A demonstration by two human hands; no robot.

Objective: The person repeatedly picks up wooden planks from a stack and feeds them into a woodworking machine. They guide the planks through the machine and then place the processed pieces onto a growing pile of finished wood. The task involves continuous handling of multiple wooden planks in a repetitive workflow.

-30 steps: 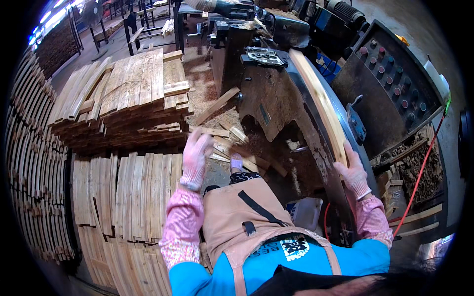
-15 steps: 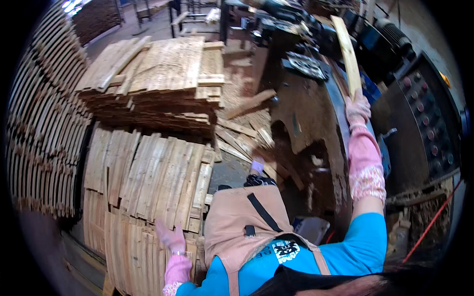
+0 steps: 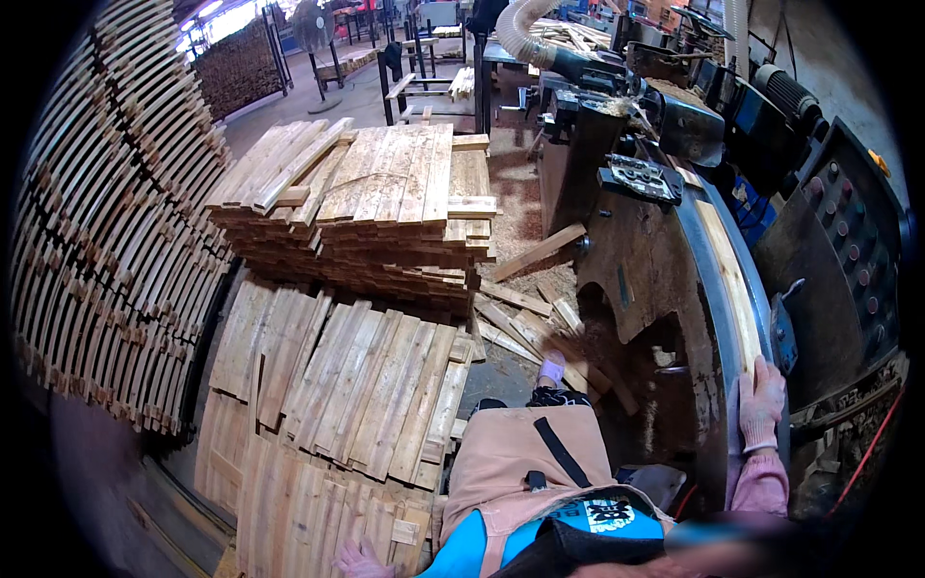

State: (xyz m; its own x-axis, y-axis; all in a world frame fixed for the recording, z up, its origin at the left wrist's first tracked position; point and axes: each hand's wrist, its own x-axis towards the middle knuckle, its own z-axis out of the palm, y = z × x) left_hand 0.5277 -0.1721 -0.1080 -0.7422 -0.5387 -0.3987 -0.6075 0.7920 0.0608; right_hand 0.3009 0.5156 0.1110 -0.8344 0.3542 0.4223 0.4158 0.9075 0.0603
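Observation:
A long pale wooden board [image 3: 730,279] lies lengthwise on the metal bed of the woodworking machine [image 3: 708,385], its far end close to the machine head. My right hand [image 3: 761,403], in a light knit glove, is closed on the board's near end. Low on the left, my left hand [image 3: 362,559], also gloved, rests with fingers spread over the nearest stack of boards [image 3: 299,511] and holds nothing. Part of that hand is cut off by the lower edge.
A higher stack of planks [image 3: 385,178] stands ahead, and tall racks of slats [image 3: 116,222] rise on the left. Offcuts [image 3: 525,323] and sawdust litter the floor by my foot. On the right is a control panel [image 3: 848,231] with several buttons; a ribbed hose [image 3: 525,29] hangs at the back.
My right hand has brought the board down from a raised, tilted position onto the machine bed. My left hand has shifted lower over the stack. The view has tilted up.

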